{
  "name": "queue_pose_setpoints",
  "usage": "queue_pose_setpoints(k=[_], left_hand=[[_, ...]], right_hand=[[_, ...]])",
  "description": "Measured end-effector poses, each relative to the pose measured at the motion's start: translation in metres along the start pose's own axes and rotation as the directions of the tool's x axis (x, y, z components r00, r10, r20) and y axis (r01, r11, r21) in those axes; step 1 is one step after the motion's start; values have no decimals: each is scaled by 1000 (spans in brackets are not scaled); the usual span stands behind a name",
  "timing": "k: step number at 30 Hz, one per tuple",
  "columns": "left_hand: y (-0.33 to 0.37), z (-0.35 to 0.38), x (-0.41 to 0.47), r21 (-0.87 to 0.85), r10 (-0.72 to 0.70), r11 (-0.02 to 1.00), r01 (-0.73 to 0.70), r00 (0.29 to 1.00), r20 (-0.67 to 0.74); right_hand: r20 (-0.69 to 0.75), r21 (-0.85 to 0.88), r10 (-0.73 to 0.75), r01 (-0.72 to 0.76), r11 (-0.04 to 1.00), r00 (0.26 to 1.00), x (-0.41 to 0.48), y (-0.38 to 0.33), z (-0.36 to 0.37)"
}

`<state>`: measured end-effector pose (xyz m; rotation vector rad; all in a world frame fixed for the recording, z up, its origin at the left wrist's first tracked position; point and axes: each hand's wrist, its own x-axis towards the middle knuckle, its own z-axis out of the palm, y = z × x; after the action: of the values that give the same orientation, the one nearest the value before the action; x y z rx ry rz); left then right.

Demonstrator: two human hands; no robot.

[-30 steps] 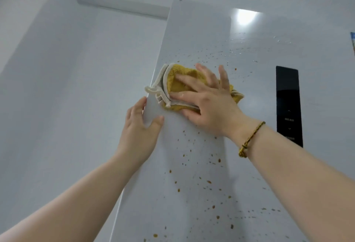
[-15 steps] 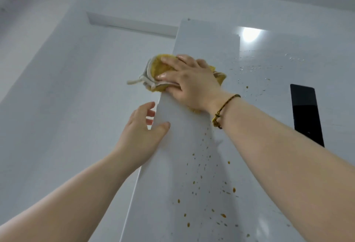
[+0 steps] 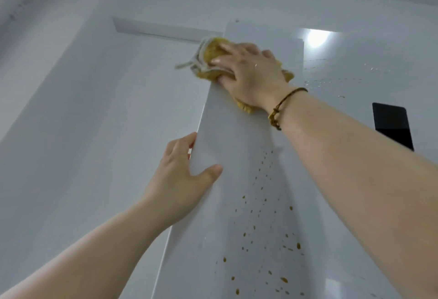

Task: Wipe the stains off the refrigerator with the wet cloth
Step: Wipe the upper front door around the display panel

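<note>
A tall white refrigerator door (image 3: 237,147) fills the middle of the head view, seen from below. My right hand (image 3: 248,73) presses a bunched yellow cloth (image 3: 211,61) with a pale border flat against the door's upper left corner, fingers spread over it. The cloth pokes out past the door's left edge and below my palm. My left hand (image 3: 182,175) grips the door's left edge lower down, thumb on the front and fingers behind. Brown stains (image 3: 263,246) speckle the lower part of the door. Water droplets (image 3: 331,83) bead on the right door.
A black control panel (image 3: 392,125) sits on the right door. A white wall (image 3: 83,132) stands close on the left, with a recessed ledge (image 3: 166,30) above. A ceiling light reflection (image 3: 316,37) glares near the top.
My right hand has slid the cloth up and to the left, from the middle of the door to its top left corner. My left hand stays on the door edge.
</note>
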<state>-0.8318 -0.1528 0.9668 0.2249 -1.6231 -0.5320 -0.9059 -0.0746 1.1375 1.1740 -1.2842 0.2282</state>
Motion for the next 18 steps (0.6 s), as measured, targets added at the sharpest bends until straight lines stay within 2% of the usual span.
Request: queue_pose_setpoints(k=[2,4,7,10,13,15,16,18], left_hand=[[2,-5,0,8,-20,1000,20,999,40],[3,-10,2,31,-10,999,8,998,69],[4,-15,3,61,-15,998,10,995,96],[3,-12,-1,46,-20,999,15,994,107],[4,-6,-5,44,-34,999,31,996,87],[5,-2,-7,63,-51,997,47,997,60],[6,-1,-7,74,-48,996,44,998,50],[6,-1,-7,74,-47,996,43,997,56]], right_hand=[[-6,19,185,-185,983,983,15,29,-11],[-31,31,378,-377,926,925,21,54,-20],[-50,4,511,-511,859,858,25,60,-20],[-65,4,390,-390,921,919,25,29,-8],[-24,1,68,-68,998,997,8,-8,5],[-7,-12,-128,128,992,992,-6,-16,9],[-7,-10,-144,144,989,990,-10,-11,8],[-18,-2,-20,20,1000,1000,-14,11,1]])
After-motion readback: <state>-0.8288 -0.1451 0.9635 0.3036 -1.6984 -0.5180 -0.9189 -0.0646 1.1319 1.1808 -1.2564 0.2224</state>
